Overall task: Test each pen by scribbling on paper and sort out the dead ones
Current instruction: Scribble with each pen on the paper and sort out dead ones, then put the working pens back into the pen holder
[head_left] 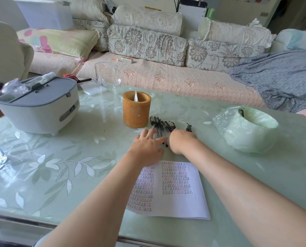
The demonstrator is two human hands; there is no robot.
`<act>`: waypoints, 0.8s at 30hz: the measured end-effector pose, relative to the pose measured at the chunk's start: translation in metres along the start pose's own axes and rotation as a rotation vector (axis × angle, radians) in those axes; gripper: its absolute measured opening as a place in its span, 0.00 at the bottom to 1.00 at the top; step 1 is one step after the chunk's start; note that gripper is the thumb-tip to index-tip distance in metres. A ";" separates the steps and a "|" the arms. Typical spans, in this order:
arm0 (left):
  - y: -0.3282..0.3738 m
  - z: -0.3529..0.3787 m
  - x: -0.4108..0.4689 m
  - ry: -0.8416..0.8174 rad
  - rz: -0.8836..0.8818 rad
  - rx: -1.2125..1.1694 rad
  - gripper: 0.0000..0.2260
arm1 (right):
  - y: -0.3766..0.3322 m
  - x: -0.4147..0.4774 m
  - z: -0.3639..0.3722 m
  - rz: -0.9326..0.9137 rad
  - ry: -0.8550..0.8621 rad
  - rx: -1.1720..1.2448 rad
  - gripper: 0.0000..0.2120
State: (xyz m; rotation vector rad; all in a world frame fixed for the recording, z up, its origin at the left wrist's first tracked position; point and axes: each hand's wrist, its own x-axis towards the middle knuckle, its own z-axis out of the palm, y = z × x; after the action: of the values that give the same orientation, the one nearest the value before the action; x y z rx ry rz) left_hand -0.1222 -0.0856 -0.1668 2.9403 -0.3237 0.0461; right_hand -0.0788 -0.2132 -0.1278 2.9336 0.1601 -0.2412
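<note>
Beyond the paper [182, 191] on the worktop [77, 157], our left hand [146, 145] lies flat across the pens [162, 126]; our right hand [179, 139] seems curled, grip hidden. Sweeping could mix tested pens with the separate pair [188, 127].

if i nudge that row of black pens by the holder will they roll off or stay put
The pens look round-barrelled and lie on a smooth, glossy table, so a sideways nudge would probably set them rolling. Their clips may stop them after a partial turn. They look slim and light, so both hands, the left hand and right hand, could likely sweep them together easily.
</note>
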 end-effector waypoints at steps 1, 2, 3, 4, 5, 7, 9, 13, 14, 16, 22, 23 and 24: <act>0.000 0.000 0.000 -0.016 -0.016 -0.012 0.24 | 0.000 -0.002 -0.001 0.003 0.002 -0.014 0.22; 0.000 -0.001 0.000 -0.033 -0.037 -0.028 0.25 | 0.000 -0.003 -0.001 0.004 0.003 -0.020 0.24; 0.000 -0.002 0.000 -0.052 -0.056 -0.044 0.25 | 0.001 -0.004 -0.001 0.002 0.006 -0.017 0.24; 0.001 -0.004 0.000 -0.072 -0.070 -0.054 0.26 | 0.002 -0.005 -0.001 -0.006 0.009 -0.008 0.24; 0.001 -0.005 -0.001 -0.091 -0.076 -0.056 0.26 | 0.002 -0.006 -0.001 -0.014 0.011 0.005 0.23; 0.002 -0.009 -0.001 -0.115 -0.080 -0.042 0.26 | 0.003 -0.008 0.001 -0.026 0.014 0.027 0.22; 0.002 -0.011 -0.003 -0.120 -0.090 -0.010 0.26 | 0.002 -0.010 0.003 -0.031 0.025 0.039 0.22; 0.000 -0.011 -0.004 -0.121 -0.101 0.022 0.28 | 0.000 -0.012 0.002 -0.046 0.050 0.049 0.22; 0.000 -0.010 -0.004 -0.121 -0.100 0.015 0.29 | 0.000 -0.013 0.002 -0.047 0.055 0.051 0.22; -0.002 -0.009 -0.004 -0.103 -0.101 -0.028 0.32 | 0.000 -0.013 0.003 -0.038 0.068 0.083 0.21; -0.013 -0.017 0.001 0.231 -0.142 -0.431 0.29 | 0.013 -0.009 -0.005 -0.031 0.196 0.494 0.11; -0.013 -0.023 0.001 0.297 -0.148 -0.545 0.27 | 0.015 -0.011 -0.007 -0.075 0.170 0.643 0.11; -0.011 -0.031 0.000 0.351 -0.155 -0.678 0.27 | 0.015 -0.015 -0.009 -0.132 0.128 0.806 0.12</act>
State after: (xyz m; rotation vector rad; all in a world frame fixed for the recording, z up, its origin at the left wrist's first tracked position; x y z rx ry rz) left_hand -0.1197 -0.0695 -0.1386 2.2213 -0.0383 0.3515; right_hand -0.0906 -0.2279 -0.1140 3.7480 0.3458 -0.1605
